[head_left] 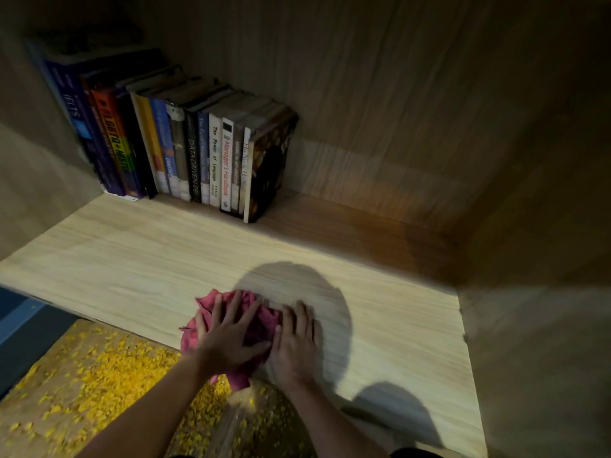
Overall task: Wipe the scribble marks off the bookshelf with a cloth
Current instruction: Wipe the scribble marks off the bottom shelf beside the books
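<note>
A crumpled pink cloth [261, 320] lies on the light wooden shelf board [132, 269] near its front edge. My left hand [228, 332] presses flat on the cloth with fingers spread. My right hand [296, 342] lies flat on the board right beside it, its thumb side touching the cloth's edge. No scribble marks show on the visible wood; any under the cloth or hands are hidden.
A row of upright books [185, 150] stands at the back left of the shelf. The shelf's back panel [396, 110] and right side wall [535, 226] close the space. Below the front edge is a floor with yellow speckles [92, 375].
</note>
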